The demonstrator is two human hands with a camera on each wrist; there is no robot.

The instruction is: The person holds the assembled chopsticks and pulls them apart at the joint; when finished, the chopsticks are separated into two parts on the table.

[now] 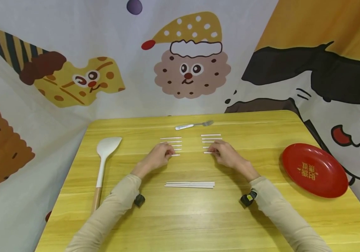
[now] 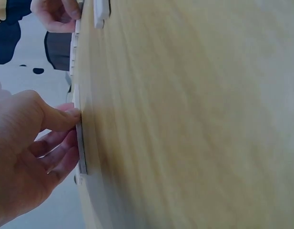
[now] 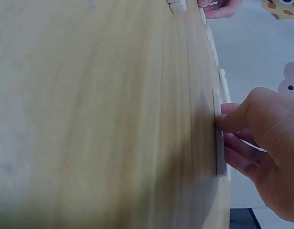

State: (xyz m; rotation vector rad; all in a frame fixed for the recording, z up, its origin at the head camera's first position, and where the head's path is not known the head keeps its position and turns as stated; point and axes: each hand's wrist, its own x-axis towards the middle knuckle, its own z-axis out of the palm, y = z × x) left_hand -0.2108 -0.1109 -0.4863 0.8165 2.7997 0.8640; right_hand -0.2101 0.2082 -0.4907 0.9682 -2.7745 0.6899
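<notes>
Two columns of short white sticks lie on the table, a left column (image 1: 171, 138) with narrowed right ends and a right column (image 1: 210, 135). My left hand (image 1: 161, 155) pinches the nearest stick (image 2: 80, 138) of the left column between thumb and fingers, close along the tabletop. Likewise, my right hand (image 1: 227, 154) pinches the nearest stick (image 3: 219, 148) of the right column. A gap separates the two held sticks. Nearer to me, between the forearms, several long white chopsticks (image 1: 189, 184) lie side by side.
A fork (image 1: 184, 127) with a white handle lies beyond the sticks. On the left is a white spatula (image 1: 105, 148) with a wooden handle. A red plate (image 1: 328, 171) sits at the right of the wooden table (image 1: 199, 224). A printed cloth (image 1: 136, 91) hangs behind.
</notes>
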